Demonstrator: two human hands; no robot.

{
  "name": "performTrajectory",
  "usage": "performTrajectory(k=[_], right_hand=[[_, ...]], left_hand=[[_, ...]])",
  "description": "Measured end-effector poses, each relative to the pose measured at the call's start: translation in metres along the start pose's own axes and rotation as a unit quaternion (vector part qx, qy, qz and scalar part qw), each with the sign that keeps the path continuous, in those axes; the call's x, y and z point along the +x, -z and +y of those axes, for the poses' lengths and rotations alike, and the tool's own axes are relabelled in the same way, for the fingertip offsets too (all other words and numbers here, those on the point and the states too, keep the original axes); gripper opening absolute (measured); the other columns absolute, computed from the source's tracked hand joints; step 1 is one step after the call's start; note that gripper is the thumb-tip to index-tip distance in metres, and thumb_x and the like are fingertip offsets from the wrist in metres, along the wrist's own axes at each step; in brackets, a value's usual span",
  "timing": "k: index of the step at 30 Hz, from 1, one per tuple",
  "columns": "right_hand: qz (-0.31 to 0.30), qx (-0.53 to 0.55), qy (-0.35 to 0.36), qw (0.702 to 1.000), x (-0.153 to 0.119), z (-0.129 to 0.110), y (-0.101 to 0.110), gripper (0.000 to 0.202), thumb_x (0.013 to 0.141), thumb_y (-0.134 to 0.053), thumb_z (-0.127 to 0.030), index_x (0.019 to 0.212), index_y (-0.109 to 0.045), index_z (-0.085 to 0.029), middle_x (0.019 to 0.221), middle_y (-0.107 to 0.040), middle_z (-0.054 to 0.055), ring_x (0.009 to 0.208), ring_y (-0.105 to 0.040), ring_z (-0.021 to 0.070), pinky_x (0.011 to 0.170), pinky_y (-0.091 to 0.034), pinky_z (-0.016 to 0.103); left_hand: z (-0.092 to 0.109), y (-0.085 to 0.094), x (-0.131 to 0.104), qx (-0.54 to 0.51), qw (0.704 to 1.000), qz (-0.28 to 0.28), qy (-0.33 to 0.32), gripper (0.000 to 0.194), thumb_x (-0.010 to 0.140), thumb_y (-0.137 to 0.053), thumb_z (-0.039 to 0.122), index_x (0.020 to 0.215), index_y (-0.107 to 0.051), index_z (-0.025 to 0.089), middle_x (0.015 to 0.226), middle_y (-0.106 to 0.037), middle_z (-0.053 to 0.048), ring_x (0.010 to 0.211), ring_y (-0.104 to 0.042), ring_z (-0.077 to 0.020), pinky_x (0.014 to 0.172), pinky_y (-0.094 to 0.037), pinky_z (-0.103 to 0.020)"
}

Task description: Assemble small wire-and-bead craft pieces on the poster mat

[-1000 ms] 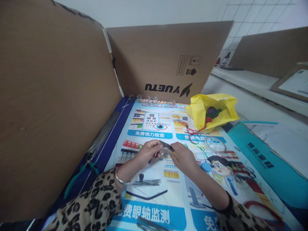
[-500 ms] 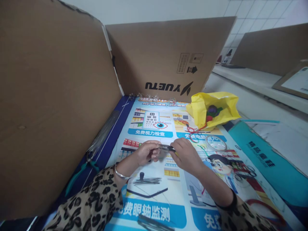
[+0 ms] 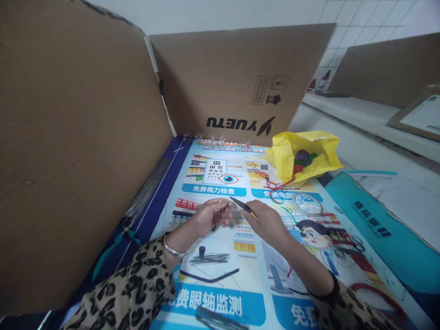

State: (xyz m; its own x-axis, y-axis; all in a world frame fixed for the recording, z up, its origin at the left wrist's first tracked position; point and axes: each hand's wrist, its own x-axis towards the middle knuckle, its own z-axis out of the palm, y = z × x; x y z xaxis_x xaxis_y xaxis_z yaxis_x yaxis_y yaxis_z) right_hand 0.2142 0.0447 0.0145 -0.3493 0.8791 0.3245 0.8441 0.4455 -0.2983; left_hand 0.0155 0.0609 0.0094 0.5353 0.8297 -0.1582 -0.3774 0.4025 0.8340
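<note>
My right hand [image 3: 266, 221] is closed around needle-nose pliers [image 3: 243, 207]; their dark jaws point up and left, and a bit of yellow handle shows. Across from it, my left hand [image 3: 212, 217] pinches a thin wire [image 3: 229, 203], hard to see, close to the plier tips. Whether the jaws touch the wire I cannot tell. Below the hands, a bundle of dark wire pieces [image 3: 210, 259] lies on the printed sheet [image 3: 220, 280]. Another bundle [image 3: 220, 319] sits at the near edge.
A yellow bag [image 3: 285, 156] with coloured yarn stands at the back right, beside a clear ring-shaped roll [image 3: 307, 203]. Teal-handled pliers [image 3: 113, 250] and long wires [image 3: 146, 192] lie at the left. Cardboard panels [image 3: 220, 78] wall the left and back.
The pliers in my right hand have swung from nearly level to tilted, tips up, and come away from my left fingers. My left hand stays almost in place.
</note>
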Motion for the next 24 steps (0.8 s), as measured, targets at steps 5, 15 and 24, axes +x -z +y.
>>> performTrajectory(k=[5,15,24], right_hand=[[-0.058,0.085,-0.075,0.992,0.004,-0.002,0.004,0.021,0.085,-0.042,-0.035,0.072,-0.051,-0.022,0.067,-0.058,-0.001,0.062,-0.053,0.0149,0.054,-0.035,0.024],[-0.096,0.172,-0.103,0.975,0.001,-0.009,-0.001,0.027,0.083,-0.043,-0.041,0.065,-0.045,-0.021,0.058,-0.047,-0.004,0.056,-0.045,0.0126,0.051,-0.029,0.023],[-0.135,0.301,-0.115,0.937,0.003,-0.005,-0.004,0.032,0.082,-0.044,-0.045,0.064,-0.045,-0.019,0.058,-0.039,-0.005,0.056,-0.038,0.0104,0.05,-0.028,0.022]], left_hand=[[-0.001,-0.003,0.002,0.013,0.998,0.04,-0.051,0.028,0.069,-0.063,0.028,0.093,-0.06,0.012,0.081,-0.062,-0.006,0.062,-0.057,-0.012,0.05,-0.042,-0.021],[0.0,-0.015,0.0,0.22,0.96,0.133,-0.108,0.025,0.074,-0.061,0.036,0.07,-0.059,0.012,0.064,-0.058,-0.001,0.053,-0.048,-0.0078,0.052,-0.038,-0.02],[0.0,-0.013,0.0,0.225,0.963,0.119,-0.087,0.027,0.072,-0.062,0.039,0.071,-0.06,0.012,0.064,-0.059,-0.002,0.052,-0.048,-0.008,0.052,-0.039,-0.02]])
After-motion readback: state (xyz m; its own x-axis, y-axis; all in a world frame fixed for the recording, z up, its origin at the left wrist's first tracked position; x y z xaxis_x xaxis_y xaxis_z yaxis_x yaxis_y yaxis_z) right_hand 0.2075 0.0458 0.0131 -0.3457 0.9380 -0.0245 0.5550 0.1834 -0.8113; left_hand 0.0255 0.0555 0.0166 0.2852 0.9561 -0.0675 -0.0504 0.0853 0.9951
